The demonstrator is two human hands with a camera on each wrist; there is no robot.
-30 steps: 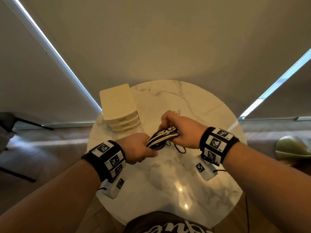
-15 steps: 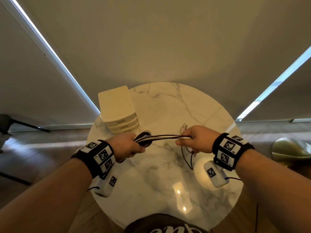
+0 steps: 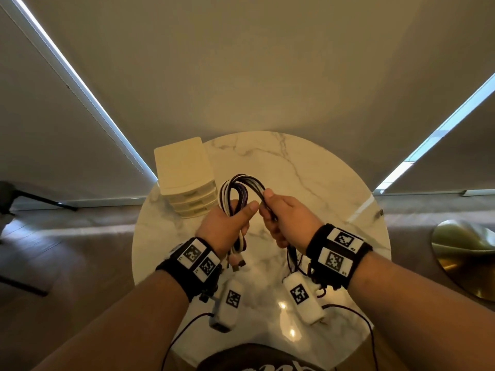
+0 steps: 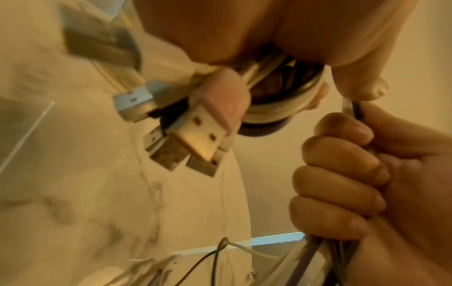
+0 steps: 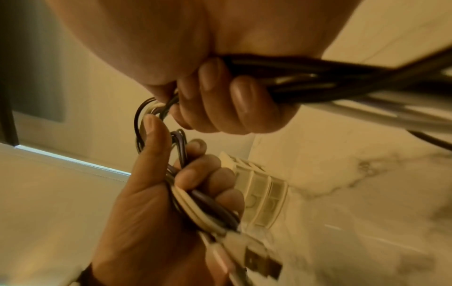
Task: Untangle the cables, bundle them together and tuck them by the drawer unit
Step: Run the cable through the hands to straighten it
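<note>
A bundle of black, white and purple cables (image 3: 242, 183) arches in a loop above the round marble table (image 3: 308, 178). My left hand (image 3: 230, 223) grips one leg of the loop, thumb up, with several USB plugs (image 4: 193, 143) hanging below the fist. My right hand (image 3: 284, 220) grips the other leg, fingers curled round the strands (image 5: 305, 81), and loose thin ends trail down past the wrist. The cream drawer unit (image 3: 184, 175) stands at the table's back left, just left of the loop. Both hands are raised off the tabletop.
Window blinds with bright light gaps rise behind the table. A gold curved object (image 3: 466, 255) sits on the floor at right. A dark chair leg (image 3: 34, 199) shows at far left. Thin wires (image 3: 356, 311) run from my wrist cameras over the table's near edge.
The hands were apart with the cables stretched flat between them. Now they have come together and risen, so the cables fold into an upright loop.
</note>
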